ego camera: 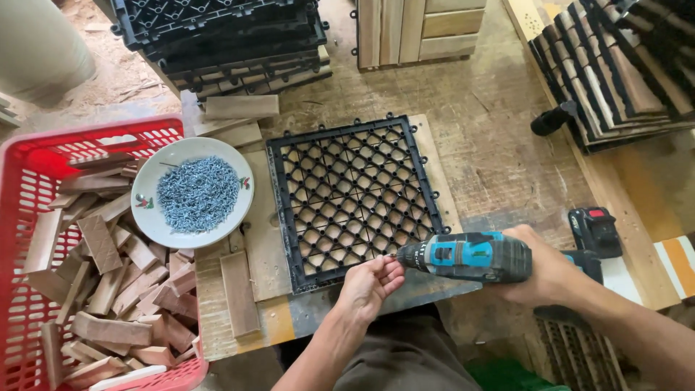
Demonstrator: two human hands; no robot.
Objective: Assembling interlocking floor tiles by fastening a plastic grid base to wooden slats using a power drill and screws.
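Observation:
My right hand [544, 274] grips a blue and black cordless drill [470, 256], held level with its bit pointing left. My left hand [371, 284] pinches at the bit's tip, fingers closed, likely on a small screw that I cannot make out. Both hands hover over the near edge of a black plastic grid tile [353, 194]. The tile lies flat on wooden slats on the worktable [499, 159]. A white plate [150, 217] heaped with small silver screws [198, 193] sits to the tile's left.
A red plastic basket [29, 174] full of short wood blocks stands at the left. Loose wood slats [239, 292] lie beside the plate. Stacks of black grid tiles [224, 36] and finished wooden tiles [615, 65] line the back and right.

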